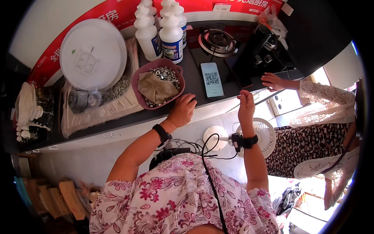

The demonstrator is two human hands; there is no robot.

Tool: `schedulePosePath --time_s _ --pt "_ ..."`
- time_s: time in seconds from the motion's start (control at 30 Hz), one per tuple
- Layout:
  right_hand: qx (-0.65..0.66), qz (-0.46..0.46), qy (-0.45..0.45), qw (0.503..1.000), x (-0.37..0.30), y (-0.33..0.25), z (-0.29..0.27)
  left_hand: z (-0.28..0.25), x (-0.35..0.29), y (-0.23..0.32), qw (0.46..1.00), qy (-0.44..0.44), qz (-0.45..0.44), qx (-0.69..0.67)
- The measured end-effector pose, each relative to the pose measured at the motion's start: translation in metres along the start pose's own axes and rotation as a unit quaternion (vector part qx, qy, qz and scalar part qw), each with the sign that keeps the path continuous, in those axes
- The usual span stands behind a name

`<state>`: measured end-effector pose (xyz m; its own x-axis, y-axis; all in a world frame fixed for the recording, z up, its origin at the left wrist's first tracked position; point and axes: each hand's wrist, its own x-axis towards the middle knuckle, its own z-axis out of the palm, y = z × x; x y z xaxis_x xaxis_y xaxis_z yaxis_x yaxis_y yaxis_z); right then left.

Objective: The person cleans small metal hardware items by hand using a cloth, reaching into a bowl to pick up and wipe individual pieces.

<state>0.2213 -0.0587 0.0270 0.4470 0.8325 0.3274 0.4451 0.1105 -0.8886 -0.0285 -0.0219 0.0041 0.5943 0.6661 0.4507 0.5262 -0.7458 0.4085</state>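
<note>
My left hand (183, 110) rests fingers-down on the dark counter (194, 70), just below a mauve basket (137, 80). The basket holds several small metal rings and a crumpled brown cloth (156, 88). My right hand (246, 104) hovers at the counter's front edge, fingertips pinched together; whether it holds anything is too small to tell. A phone (212, 79) lies flat on the counter between my hands, screen lit.
Several white plastic bottles (171, 33) stand behind the basket. A round white lid (93, 54) sits on a bagged tray at left. A gas burner (217, 40) and black appliance (261, 48) lie right. Another person's hand (272, 81) rests on the counter's right end. A white fan (265, 132) stands below.
</note>
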Motion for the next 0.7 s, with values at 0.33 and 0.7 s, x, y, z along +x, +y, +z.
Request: schedulePosePath --time_s 0.33,0.7 --pt "0.046 0.016 -0.033 0.998 0.011 0.006 0.004 0.0 0.002 0.002 1.0 0.008 -0.003 0.013" --pt "0.049 -0.003 -0.048 0.998 0.009 0.011 0.014 -0.009 0.002 0.01 1.0 -0.005 -0.018 -0.012"
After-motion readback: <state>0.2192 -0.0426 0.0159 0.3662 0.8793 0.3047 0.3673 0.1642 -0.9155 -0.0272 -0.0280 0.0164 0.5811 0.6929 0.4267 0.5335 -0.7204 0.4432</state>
